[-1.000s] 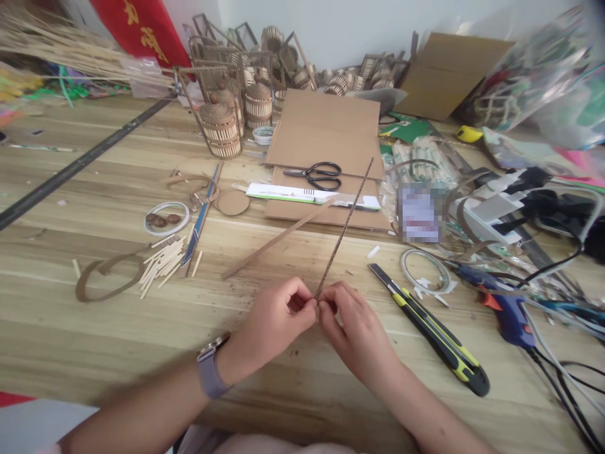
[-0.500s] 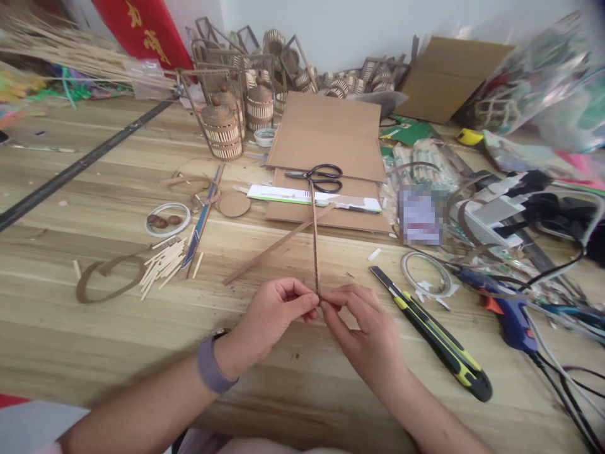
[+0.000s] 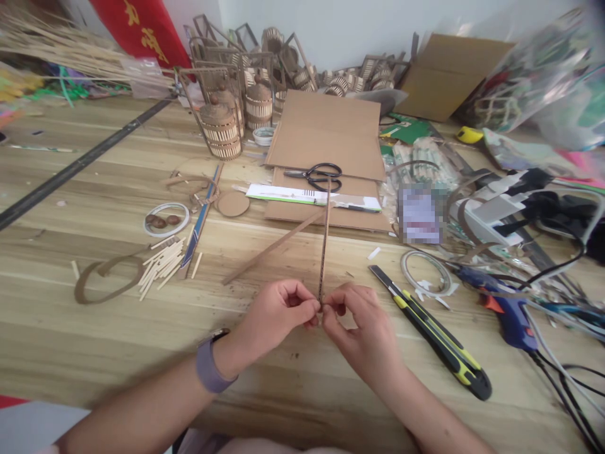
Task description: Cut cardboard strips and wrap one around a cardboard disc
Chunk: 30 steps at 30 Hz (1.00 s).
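My left hand [image 3: 276, 315] and my right hand [image 3: 359, 325] meet over the wooden table's near middle. Both pinch the near end of a thin brown cardboard strip [image 3: 324, 243], which rises from my fingertips and points away towards the black scissors [image 3: 317, 175]. A second flat cardboard strip [image 3: 274, 247] lies slanted on the table just behind my left hand. A yellow-and-black utility knife [image 3: 432, 331] lies to the right of my right hand. I wear a purple wristband on my left wrist.
Flat cardboard sheets [image 3: 326, 135] lie behind the scissors. Small woven lantern models [image 3: 220, 129] stand at the back. Short pale sticks [image 3: 163, 265] and a curled cardboard loop [image 3: 101, 280] lie to the left. A blue glue gun [image 3: 503, 309], cables and tape rolls crowd the right.
The strip's far end has swung from leaning right to nearly straight away from me. My hands have stayed pinched together at its near end.
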### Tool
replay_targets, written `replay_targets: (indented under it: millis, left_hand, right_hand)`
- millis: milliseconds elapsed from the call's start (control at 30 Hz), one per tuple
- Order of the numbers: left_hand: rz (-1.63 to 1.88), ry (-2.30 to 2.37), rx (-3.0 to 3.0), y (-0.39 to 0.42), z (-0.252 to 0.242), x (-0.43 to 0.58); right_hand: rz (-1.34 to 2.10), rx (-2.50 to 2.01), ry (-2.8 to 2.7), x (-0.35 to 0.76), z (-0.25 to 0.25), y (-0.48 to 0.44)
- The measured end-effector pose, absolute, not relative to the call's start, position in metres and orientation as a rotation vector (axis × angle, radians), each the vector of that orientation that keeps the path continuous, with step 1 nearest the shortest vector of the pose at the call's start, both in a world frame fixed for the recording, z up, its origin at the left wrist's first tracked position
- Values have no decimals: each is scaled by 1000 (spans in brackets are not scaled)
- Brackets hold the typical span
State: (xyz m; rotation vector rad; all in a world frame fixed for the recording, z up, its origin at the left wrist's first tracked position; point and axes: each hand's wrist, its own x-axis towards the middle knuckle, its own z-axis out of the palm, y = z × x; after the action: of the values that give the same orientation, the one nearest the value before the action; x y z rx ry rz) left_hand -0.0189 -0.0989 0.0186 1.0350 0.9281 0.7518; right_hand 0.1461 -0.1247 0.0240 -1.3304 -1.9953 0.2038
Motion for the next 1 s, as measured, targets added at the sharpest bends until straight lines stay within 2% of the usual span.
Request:
replay_targets:
  millis: [233,667,1000]
  left_hand:
    - [751,1001,1185,-101,19,-21]
    - [791,1212,1594,-109,20,-18]
    - [804,1215,1788,-111,23,-21]
  right_hand:
    - [284,-1330,-1999,147,24,-124]
    - [116,-1234,-2066,147,18,-123]
    - [299,-1171,-2145,149,24,-120]
